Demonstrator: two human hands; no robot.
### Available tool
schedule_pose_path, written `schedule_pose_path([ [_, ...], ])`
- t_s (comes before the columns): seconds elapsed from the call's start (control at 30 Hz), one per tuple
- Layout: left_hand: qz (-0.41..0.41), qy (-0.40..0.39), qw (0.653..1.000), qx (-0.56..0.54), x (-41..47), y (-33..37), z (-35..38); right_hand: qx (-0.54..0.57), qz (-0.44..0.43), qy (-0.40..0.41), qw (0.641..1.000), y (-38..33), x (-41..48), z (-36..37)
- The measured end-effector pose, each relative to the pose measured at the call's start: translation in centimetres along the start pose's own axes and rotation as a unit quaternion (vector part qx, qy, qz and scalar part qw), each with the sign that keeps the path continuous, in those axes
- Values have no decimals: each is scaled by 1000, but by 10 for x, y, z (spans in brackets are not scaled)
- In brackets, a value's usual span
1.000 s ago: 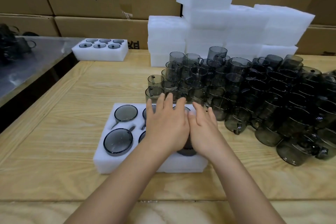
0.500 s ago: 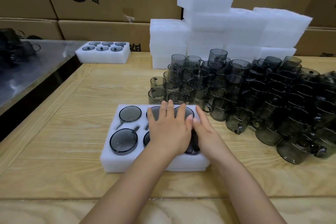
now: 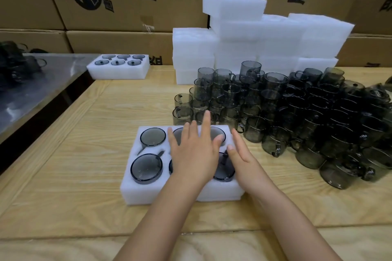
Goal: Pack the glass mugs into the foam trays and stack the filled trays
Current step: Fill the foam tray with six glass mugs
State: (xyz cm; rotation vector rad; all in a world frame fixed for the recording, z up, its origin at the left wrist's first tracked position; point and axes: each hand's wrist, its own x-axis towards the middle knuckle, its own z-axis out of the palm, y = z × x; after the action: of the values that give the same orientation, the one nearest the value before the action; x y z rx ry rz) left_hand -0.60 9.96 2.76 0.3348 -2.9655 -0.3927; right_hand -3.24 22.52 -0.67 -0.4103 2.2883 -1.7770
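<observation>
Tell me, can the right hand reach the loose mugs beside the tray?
Probably yes: the right hand lies open over the tray; the mug pile stands just right of it, nothing between.

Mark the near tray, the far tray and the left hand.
near tray (image 3: pixel 140 194): head view, front foam wall.
far tray (image 3: pixel 118 74): head view, front foam wall.
left hand (image 3: pixel 192 154): head view, back of hand.

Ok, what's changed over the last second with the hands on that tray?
The right hand has slid toward the right edge of the foam tray, away from the left hand, whose fingers have spread. The near-right mug now shows between them. Nothing was gripped or released. The tray, its mugs and the loose mug pile stayed put.
</observation>
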Motion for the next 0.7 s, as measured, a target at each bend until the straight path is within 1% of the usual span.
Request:
schedule_pose_path([
  [0.07,-11,64,998,5,-14,-8,-9,22,-2,39,999,3,0,4],
  [0.1,0,94,996,8,-25,-10,-11,23,-2,49,999,3,1,9],
  [0.17,56,120,991,-4,-50,-9,-11,40,1,49,998,1,4,19],
  [0.23,77,98,992,15,-66,-10,-8,54,0,58,997,-2,8,33],
  [0.3,28,14,998,60,-69,-24,-9,45,2,75,996,-6,11,49],
  [0.33,1,-8,996,84,-66,-36,-8,43,3,76,996,-8,14,57],
  [0.4,-30,-38,994,96,-58,-62,-11,47,5,67,997,-13,19,73],
  [0.5,-54,-94,987,119,-51,-91,-27,74,7,35,997,-22,27,98],
  [0.53,-61,-106,983,137,-49,-99,-31,89,8,18,996,-23,30,104],
  [0.6,-68,-104,977,174,-47,-111,-34,103,5,-14,995,-22,33,112],
  [0.7,-63,-83,973,205,-42,-125,-36,71,-33,-33,996,-19,32,114],
])
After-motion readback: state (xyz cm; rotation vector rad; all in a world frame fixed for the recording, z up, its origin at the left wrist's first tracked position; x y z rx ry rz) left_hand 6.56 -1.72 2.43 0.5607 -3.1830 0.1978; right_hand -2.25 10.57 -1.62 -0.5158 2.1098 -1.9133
